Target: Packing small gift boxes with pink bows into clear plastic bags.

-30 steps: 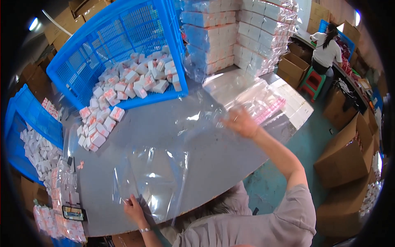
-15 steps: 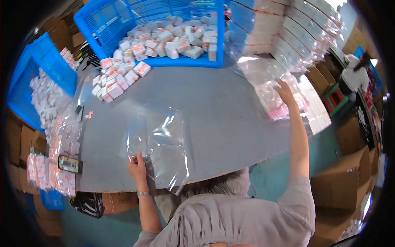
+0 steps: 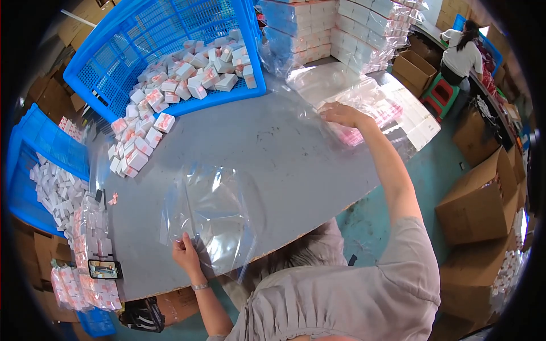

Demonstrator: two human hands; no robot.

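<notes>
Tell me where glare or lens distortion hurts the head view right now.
Head view: white glare streaks the clear bag by the left hand, masking some of its outline; head view: the table has a front edge that looks bowed; head view: corners fall to black.

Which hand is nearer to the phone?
Left. The left hand is to the right of the phone, holding a clear plastic bag; the right hand is much farther off, across the table at the plastic pile.
</notes>
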